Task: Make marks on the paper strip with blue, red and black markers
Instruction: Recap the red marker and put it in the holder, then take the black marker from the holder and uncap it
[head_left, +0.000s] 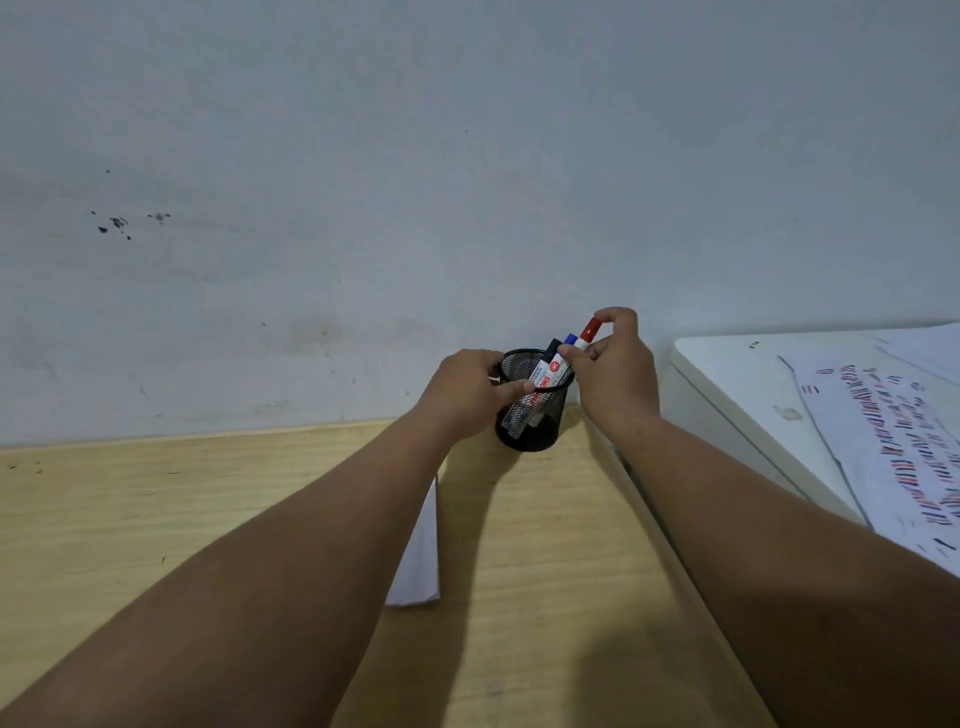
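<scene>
Three markers (black, blue, red caps; label print unreadable) stand in one mesh cup (535, 415). Left hand (462, 387) grips the cup; right hand (615, 364) pinches the red marker (586, 335). Paper strip (421, 561) lies on the desk (156, 499).

This looks like a plain office or study corner: a light wooden table (545, 571) stands against a bare, scuffed grey-white wall (467, 156). A black mesh pen holder (540, 415) with markers stands by the wall, and to the right a white cabinet (727, 374) carries papers (893, 441) covered in coloured marker strokes.
</scene>
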